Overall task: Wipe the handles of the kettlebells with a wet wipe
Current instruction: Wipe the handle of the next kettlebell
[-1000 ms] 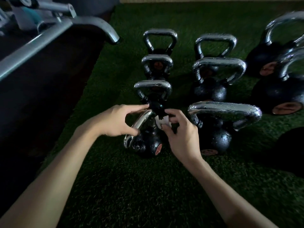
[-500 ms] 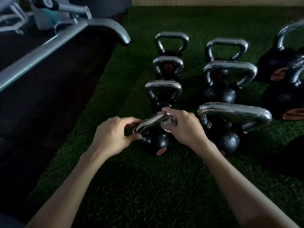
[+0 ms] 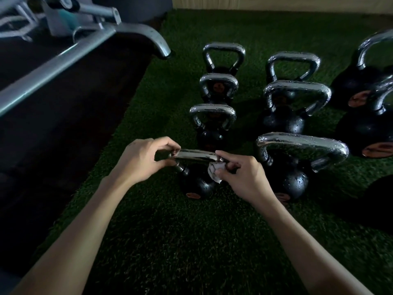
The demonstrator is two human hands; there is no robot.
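Pinching the left end of the handle (image 3: pixel 195 155) between thumb and fingers, the left hand (image 3: pixel 140 160) holds the nearest kettlebell (image 3: pixel 197 184) by its chrome bar. The right hand (image 3: pixel 244 177) is at the right end of the same handle, and its curled fingers and thumb grasp a crumpled white wipe (image 3: pixel 215 172). The wipe sits just under the bend of the handle and seems to touch it, but the light is too weak to be sure. The kettlebell stands upright on the green turf (image 3: pixel 170 241), near the turf's left edge, where a dark mat (image 3: pixel 63 135) begins. Behind it three more small ones stand in a row (image 3: pixel 212 116) that runs toward the far edge. Just beside it on the right stands a bigger kettlebell (image 3: pixel 297 150) with drops on its handle, with others behind it and more toward the right edge. A grey metal frame (image 3: pixel 63 60) crosses the mat at the far left corner.
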